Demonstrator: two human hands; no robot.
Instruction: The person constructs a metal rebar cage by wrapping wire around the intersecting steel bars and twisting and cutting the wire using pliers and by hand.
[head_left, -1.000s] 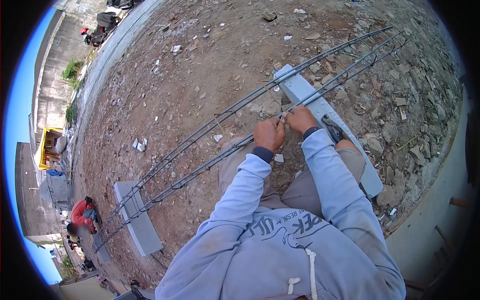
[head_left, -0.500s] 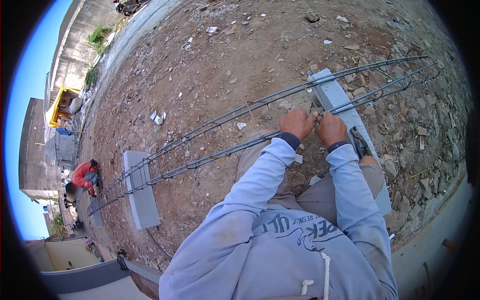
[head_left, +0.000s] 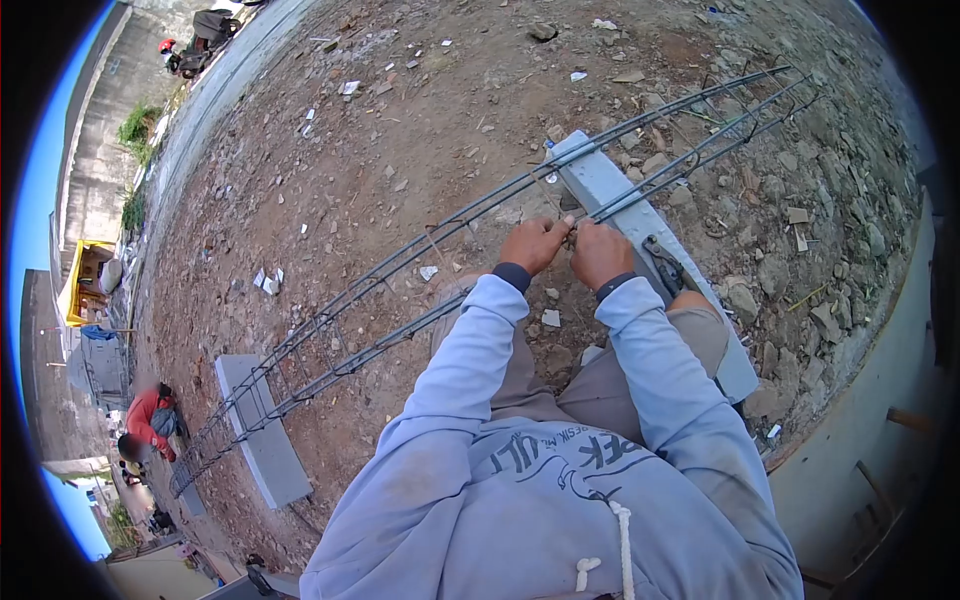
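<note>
We see the long steel bar cage running slantwise in front of our body, from the upper right down to the lower left, and it lies over a near grey block and a far grey block on the stony ground. Our left hand and our right hand are side by side at the nearer bars of this cage, just left of the near block. The fingers of both hands are curled inward, and their tips come together at the line of these bars, so the cage passes directly at the fingers; its farther bars stay apart from them, beyond the knuckles. The hands hide the contact, therefore we cannot tell if the fingers grip the steel itself or some smaller piece. A dark hand tool, which resembles pliers, lies on the near block, near our right wrist. At the far end of the cage, another person in a red top bends down beside the bars.
</note>
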